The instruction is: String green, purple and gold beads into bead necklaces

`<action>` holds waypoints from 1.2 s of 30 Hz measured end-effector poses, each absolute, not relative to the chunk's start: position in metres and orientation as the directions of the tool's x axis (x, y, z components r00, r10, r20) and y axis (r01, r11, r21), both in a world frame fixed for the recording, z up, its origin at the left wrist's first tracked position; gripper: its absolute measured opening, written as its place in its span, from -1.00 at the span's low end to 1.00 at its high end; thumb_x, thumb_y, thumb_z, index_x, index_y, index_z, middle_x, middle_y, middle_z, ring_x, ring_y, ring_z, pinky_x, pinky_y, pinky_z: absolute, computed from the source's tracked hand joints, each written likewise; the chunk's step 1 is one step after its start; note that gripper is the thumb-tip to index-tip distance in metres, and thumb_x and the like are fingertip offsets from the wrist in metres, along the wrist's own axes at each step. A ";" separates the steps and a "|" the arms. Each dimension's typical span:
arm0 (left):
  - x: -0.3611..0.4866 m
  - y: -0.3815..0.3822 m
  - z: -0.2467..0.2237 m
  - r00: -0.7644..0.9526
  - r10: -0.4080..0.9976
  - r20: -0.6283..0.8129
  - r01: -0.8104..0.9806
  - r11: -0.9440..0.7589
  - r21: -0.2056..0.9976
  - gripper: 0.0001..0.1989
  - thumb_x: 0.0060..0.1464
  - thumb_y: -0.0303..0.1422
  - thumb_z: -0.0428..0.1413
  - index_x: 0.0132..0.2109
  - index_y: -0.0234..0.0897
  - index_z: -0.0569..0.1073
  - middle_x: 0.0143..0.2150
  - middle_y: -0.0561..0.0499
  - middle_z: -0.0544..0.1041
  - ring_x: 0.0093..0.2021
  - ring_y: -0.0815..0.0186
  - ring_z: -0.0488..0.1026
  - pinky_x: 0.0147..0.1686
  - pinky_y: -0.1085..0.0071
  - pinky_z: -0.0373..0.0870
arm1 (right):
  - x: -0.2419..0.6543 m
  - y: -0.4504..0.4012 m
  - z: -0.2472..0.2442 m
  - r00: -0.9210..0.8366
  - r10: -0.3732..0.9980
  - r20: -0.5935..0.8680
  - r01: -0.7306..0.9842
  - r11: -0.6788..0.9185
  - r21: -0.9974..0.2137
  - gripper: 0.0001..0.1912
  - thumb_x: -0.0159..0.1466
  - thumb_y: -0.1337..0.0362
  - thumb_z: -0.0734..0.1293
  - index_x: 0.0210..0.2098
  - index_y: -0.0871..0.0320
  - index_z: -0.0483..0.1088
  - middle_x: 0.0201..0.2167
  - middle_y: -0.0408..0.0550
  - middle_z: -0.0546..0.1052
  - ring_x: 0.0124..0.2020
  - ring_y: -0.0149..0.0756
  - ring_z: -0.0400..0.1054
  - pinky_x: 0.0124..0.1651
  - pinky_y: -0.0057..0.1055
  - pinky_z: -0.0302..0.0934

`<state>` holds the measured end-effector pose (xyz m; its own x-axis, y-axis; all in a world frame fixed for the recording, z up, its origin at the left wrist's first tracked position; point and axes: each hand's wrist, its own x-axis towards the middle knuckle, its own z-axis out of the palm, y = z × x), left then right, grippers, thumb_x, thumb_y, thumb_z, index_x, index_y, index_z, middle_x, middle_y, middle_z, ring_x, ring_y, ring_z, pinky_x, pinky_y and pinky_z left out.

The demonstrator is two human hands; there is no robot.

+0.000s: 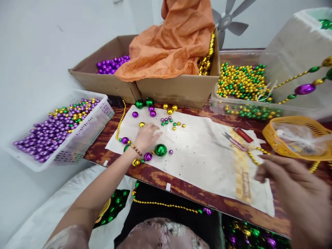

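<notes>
My left hand is over the white cloth, slightly blurred, its fingers apart and bent, with nothing visible in them. Near its fingertips lie a gold bead and small purple, green and gold beads. Below the wrist a bead strand runs to a large green bead. At the right, my right hand is closed in a pinch above the cloth's edge; what its fingertips hold, if anything, cannot be made out. A gold bead strand lies just beside those fingertips.
Pliers and a red-handled tool lie on the cloth. Around the table stand a white bead basket, a cardboard box with orange cloth, a clear bin and a yellow basket. A strand crosses my lap.
</notes>
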<state>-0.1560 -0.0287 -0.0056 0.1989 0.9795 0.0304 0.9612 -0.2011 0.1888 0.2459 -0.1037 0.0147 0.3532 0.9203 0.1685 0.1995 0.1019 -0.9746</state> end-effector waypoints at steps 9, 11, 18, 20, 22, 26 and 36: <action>-0.209 0.009 -0.005 -0.169 0.981 -0.098 0.983 0.175 0.056 -0.67 0.25 -0.30 0.04 0.07 -0.37 0.46 0.05 -0.31 0.51 0.05 -0.07 0.49 0.04 0.11 0.41 | 0.155 -0.116 -0.040 0.124 0.987 -0.103 -0.058 -0.096 -0.994 -0.73 0.23 0.07 0.45 -0.24 0.14 0.50 -0.60 -0.18 0.43 -0.63 -0.37 0.32 -0.58 -0.44 0.24; -0.205 0.007 -0.002 -0.158 0.987 -0.042 0.974 0.163 0.155 -0.74 0.21 -0.33 0.08 -0.02 -0.35 0.51 0.02 -0.28 0.53 0.03 -0.04 0.50 0.07 0.10 0.40 | 0.149 -0.121 -0.048 0.085 0.988 -0.127 -0.073 -0.120 -0.990 -0.72 0.27 0.06 0.40 -0.18 0.15 0.48 -0.58 -0.20 0.41 -0.61 -0.38 0.32 -0.57 -0.45 0.25; -0.125 -0.022 0.010 0.087 0.994 0.063 0.187 -0.078 0.979 -0.54 0.07 -0.27 0.27 0.12 -0.22 0.47 0.02 -0.10 0.58 -0.07 0.22 0.54 -0.03 0.26 0.51 | 0.133 -0.137 -0.064 -0.059 0.996 -0.073 -0.031 -0.075 -0.997 -0.71 0.38 0.08 0.30 -0.09 0.16 0.48 -0.48 -0.11 0.51 -0.53 -0.37 0.43 -0.50 -0.48 0.29; -0.098 -0.033 0.007 0.084 0.991 0.100 0.014 -0.101 0.995 -0.53 0.05 -0.31 0.31 0.12 -0.18 0.47 0.03 -0.08 0.58 -0.04 0.25 0.54 -0.02 0.30 0.51 | 0.128 -0.139 -0.063 -0.076 0.997 -0.022 -0.030 -0.024 -0.999 -0.76 0.40 0.12 0.29 -0.13 0.15 0.49 -0.47 -0.11 0.54 -0.52 -0.37 0.46 -0.47 -0.49 0.31; -0.078 -0.041 0.004 0.062 0.990 0.125 -0.061 -0.121 0.991 -0.59 0.05 -0.34 0.32 0.07 -0.19 0.51 0.02 -0.08 0.59 -0.03 0.27 0.53 0.00 0.33 0.50 | 0.124 -0.141 -0.062 -0.079 0.997 0.014 -0.040 0.011 -0.999 -0.78 0.41 0.17 0.27 -0.14 0.15 0.49 -0.48 -0.11 0.55 -0.52 -0.38 0.46 -0.45 -0.49 0.33; -0.061 -0.050 -0.001 0.029 0.986 0.165 -0.088 -0.162 0.983 -0.68 0.08 -0.36 0.31 0.01 -0.19 0.58 0.04 -0.09 0.58 -0.02 0.30 0.52 0.02 0.38 0.48 | 0.123 -0.148 -0.064 -0.053 0.998 0.034 -0.042 0.031 -0.999 -0.82 0.42 0.22 0.27 -0.14 0.14 0.49 -0.49 -0.14 0.54 -0.53 -0.41 0.47 -0.43 -0.51 0.36; -0.059 -0.055 0.004 -0.023 0.989 0.146 -0.175 -0.148 0.973 -0.67 0.04 -0.37 0.34 -0.01 -0.14 0.65 0.05 -0.09 0.61 0.03 0.23 0.53 0.03 0.34 0.49 | 0.124 -0.160 -0.076 -0.078 0.989 0.123 0.041 0.126 -0.991 -0.82 0.42 0.32 0.24 -0.11 0.12 0.48 -0.48 -0.17 0.54 -0.53 -0.43 0.47 -0.40 -0.54 0.38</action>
<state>-0.0589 -0.0550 0.0037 -0.0225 0.9890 0.1462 -0.1750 -0.1479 0.9734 0.1237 -0.1603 -0.0755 -0.0780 0.9894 0.1226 0.0406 0.1260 -0.9912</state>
